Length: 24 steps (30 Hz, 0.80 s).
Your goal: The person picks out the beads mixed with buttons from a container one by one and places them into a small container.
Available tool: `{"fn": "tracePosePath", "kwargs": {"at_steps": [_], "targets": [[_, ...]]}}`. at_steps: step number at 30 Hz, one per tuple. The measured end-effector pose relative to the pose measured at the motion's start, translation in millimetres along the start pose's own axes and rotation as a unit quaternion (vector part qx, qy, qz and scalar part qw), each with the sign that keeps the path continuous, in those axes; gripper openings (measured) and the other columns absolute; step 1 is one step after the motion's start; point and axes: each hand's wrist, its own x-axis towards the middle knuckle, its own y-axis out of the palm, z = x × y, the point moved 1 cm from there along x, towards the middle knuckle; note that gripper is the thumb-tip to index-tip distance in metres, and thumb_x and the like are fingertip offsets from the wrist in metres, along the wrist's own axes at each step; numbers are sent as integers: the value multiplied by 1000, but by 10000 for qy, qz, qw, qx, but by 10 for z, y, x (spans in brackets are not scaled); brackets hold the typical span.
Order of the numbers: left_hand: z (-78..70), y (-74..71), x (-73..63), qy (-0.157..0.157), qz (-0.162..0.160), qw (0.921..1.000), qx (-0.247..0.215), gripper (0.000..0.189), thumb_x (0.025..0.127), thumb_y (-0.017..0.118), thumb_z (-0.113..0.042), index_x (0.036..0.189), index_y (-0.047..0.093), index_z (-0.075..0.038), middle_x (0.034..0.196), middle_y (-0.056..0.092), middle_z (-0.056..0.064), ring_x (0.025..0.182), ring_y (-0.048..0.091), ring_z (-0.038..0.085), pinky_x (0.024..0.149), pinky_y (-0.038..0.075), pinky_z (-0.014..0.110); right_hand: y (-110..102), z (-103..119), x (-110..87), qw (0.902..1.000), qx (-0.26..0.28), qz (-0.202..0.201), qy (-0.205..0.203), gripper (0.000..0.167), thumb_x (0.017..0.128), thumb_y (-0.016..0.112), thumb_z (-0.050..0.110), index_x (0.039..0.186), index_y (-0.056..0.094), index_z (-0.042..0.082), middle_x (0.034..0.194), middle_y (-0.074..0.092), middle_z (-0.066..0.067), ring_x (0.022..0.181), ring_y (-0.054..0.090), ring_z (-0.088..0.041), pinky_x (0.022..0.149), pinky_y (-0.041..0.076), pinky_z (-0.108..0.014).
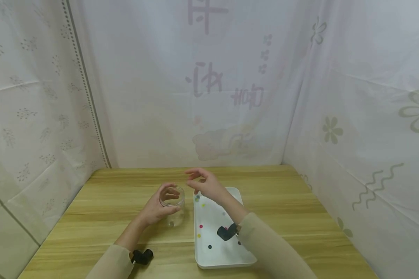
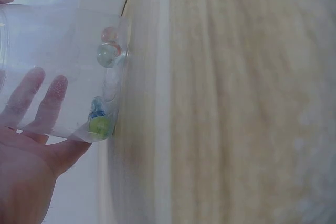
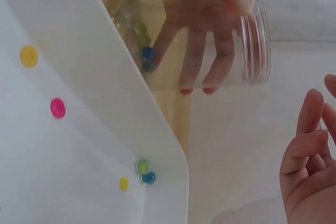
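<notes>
My left hand [image 1: 158, 209] grips a clear jar [image 1: 174, 215] round its side, its open mouth facing up. Several glass marbles [image 2: 108, 54] lie at the jar's bottom, among them a green one [image 2: 100, 127]. My right hand [image 1: 209, 188] hovers above the far end of a white tray [image 1: 220, 255], to the right of the jar's rim. Its fingers are loosely bent, and nothing shows between them in the right wrist view. Two marbles [image 3: 148, 177] sit together in the tray's far left corner. Flat buttons lie about the tray: yellow [image 3: 29, 56], pink [image 3: 58, 108] and black [image 1: 210, 247].
The wooden table [image 1: 125, 186] carries the jar and the tray side by side. Printed white curtains [image 1: 153, 97] hang behind it and at both sides. The right forearm [image 1: 265, 240] passes over the tray's right part and covers some of it.
</notes>
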Motion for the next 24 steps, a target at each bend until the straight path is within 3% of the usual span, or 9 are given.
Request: {"fn": "tracePosePath", "kwargs": {"at_steps": [7,24], "targets": [[-9,7,-1,-27,-43,10000,-51,78,95,85,-9,158,39,-3,146,57,34,139,56,60,99,62,42,-165,-124,-53,9994,144,-234,190,38,105,76,30,143,70,24,126,71,-8,75,68,-21,57,44,-22],[-5,12,-2,-22,-39,10000,20,79,95,84,-9,159,38,-2,146,56,34,139,55,61,99,62,44,-339,-459,-100,9967,99,-607,535,37,105,77,26,140,72,16,119,73,-7,72,66,-16,57,46,-22]]}}
